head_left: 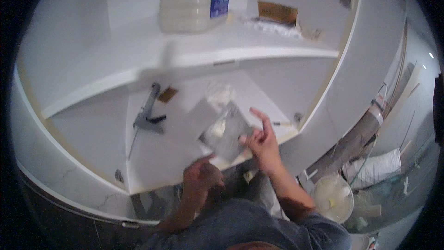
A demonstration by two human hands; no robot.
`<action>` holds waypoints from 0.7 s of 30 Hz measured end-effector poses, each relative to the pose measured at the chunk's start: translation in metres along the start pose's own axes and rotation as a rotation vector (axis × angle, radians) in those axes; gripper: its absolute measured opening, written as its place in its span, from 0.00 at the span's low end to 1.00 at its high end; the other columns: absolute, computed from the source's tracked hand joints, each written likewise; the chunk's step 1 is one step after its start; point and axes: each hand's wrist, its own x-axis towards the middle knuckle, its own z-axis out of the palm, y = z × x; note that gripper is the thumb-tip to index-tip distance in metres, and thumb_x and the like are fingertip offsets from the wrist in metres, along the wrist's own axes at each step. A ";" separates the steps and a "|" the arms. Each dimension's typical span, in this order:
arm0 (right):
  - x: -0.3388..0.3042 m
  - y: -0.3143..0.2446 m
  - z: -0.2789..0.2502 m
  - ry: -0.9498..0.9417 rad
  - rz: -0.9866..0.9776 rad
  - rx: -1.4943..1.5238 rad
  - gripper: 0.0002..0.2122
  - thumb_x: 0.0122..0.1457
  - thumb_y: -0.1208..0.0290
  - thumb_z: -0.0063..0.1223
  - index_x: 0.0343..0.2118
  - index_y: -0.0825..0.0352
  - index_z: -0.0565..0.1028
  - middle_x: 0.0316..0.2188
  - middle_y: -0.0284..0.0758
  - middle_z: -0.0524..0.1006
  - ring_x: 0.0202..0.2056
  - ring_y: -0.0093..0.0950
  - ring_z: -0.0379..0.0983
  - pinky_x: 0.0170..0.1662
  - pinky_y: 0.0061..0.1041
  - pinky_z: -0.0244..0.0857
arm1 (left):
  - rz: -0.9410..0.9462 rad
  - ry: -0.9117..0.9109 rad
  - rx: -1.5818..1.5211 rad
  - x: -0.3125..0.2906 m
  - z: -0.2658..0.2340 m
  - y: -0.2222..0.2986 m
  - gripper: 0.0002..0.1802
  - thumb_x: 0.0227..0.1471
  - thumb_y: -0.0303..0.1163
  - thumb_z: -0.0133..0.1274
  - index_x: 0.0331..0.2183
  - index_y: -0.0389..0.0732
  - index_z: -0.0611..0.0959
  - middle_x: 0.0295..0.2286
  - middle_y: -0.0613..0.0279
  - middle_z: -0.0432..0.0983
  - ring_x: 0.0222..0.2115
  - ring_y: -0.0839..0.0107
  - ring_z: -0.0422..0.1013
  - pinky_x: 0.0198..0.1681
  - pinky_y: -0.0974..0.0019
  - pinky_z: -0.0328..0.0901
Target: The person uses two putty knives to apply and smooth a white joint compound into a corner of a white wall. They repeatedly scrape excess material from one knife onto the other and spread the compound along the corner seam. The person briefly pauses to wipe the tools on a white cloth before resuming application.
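Note:
My right hand [262, 144] pinches a thin grey square sheet [225, 132] by its right edge, the index finger stretched away from it. The sheet has a pale shiny patch and is tilted over the cabinet's lower shelf; I cannot tell its material. Just below the sheet's lower left corner is my left hand [202, 174], fingers curled and in shadow; whatever they may hold is hidden. Behind the sheet lies a crumpled whitish heap [219, 92]. A grey caulking gun [147, 111] with a black trigger lies to the left, beside a small brown piece [168, 94].
On the upper shelf [138, 71] stand a large ribbed jug [185, 2] and a brown cardboard piece [277, 13]. A thin dark pen-like thing [281, 123] lies near the right panel. Outside, at right, are a round pale bucket [333, 198] and a white sack [375, 167].

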 end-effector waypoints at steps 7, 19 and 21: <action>0.076 0.137 -0.064 0.308 0.275 0.269 0.35 0.59 0.82 0.62 0.66 0.59 0.57 0.32 0.36 0.77 0.23 0.23 0.71 0.28 0.22 0.70 | 0.052 0.383 0.129 0.017 -0.090 -0.035 0.12 0.55 0.18 0.56 0.41 0.40 0.76 0.22 0.73 0.66 0.17 0.84 0.58 0.19 0.76 0.55; 0.155 0.120 -0.086 0.279 0.090 -1.232 0.29 0.56 0.70 0.64 0.60 0.70 0.68 0.42 0.56 0.78 0.38 0.44 0.82 0.40 0.38 0.78 | 0.045 0.321 -0.019 0.015 -0.116 -0.036 0.14 0.57 0.20 0.55 0.45 0.39 0.74 0.22 0.72 0.63 0.18 0.84 0.56 0.21 0.74 0.55; 0.166 0.119 -0.076 0.289 -0.093 -1.375 0.26 0.56 0.67 0.64 0.56 0.70 0.72 0.43 0.55 0.79 0.42 0.46 0.81 0.45 0.41 0.77 | 0.049 0.295 0.042 0.017 -0.118 -0.037 0.14 0.58 0.22 0.55 0.45 0.41 0.75 0.22 0.73 0.62 0.18 0.83 0.56 0.20 0.74 0.55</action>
